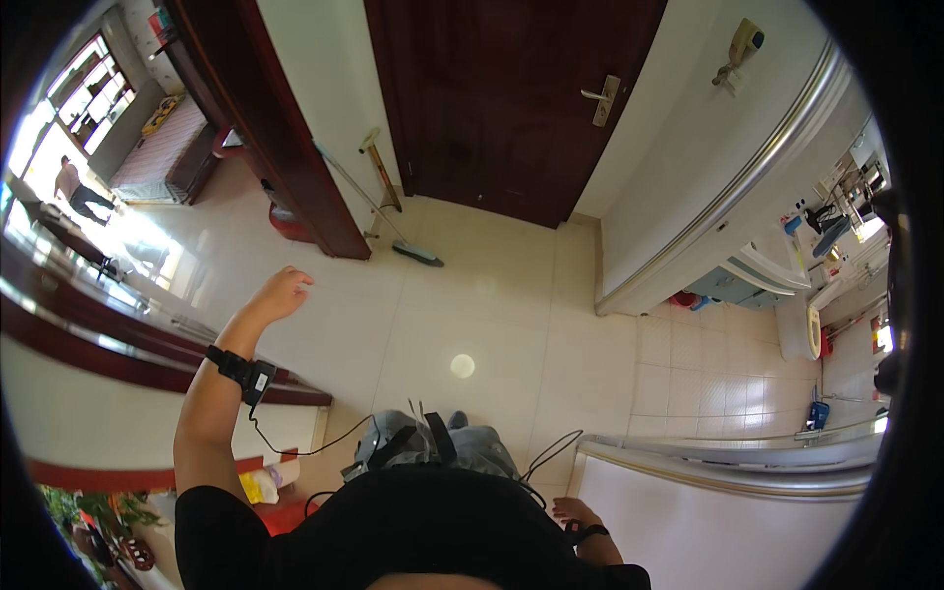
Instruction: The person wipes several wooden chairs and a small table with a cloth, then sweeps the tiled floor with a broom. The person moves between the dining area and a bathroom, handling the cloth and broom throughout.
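Note:
My left hand [283, 293] is stretched out over the tiled floor, with its fingers loosely curled and nothing in them. A black strapped device [247, 375] with a cable sits on that forearm. My right hand [572, 510] hangs low beside my body near a white wall panel, and no held thing shows there. Ahead stands a dark reddish-brown door [509, 96], closed, with a metal lever handle [606, 99]. A broom [418, 254] and a wooden-shafted stick with a pale handle [382, 171] lean against the wall to the left of the door.
A dark wooden door frame [295, 133] stands at the left, and beyond it are a bed [158, 158] and a person [74, 188]. On the right, a bathroom has a washbasin cabinet [745, 280] and a toilet [800, 330]. A wall intercom handset [745, 40] hangs at the upper right.

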`<state>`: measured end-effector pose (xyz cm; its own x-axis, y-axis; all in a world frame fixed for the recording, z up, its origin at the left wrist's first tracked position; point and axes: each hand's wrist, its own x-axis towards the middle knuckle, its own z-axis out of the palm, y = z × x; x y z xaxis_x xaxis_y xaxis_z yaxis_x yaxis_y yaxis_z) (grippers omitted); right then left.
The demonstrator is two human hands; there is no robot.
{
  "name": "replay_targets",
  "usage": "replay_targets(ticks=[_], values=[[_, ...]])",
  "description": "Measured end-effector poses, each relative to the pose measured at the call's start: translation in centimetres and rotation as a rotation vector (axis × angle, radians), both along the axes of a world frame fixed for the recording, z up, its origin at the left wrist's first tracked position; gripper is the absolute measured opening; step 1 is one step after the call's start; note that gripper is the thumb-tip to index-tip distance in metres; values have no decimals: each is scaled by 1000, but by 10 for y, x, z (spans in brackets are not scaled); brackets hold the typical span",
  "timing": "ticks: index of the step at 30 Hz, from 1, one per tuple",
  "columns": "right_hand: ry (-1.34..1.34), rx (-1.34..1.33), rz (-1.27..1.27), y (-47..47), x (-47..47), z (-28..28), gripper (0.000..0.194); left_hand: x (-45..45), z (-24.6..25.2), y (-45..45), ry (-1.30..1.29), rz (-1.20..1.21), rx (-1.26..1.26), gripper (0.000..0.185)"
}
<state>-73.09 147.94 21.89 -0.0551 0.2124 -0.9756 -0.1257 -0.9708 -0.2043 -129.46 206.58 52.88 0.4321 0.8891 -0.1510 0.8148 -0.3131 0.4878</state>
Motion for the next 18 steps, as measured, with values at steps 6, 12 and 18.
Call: replay_targets(ticks=[6,12,18], values=[[-493,293,114,84,-10,19,31,-8,-71,221,270,-217,163,23],[-776,124,12,57,-158,11,27,19,-125,435,674,-156,162,25],[-336,21,36,37,-330,29,25,23,-147,560,1187,-291,74,57]])
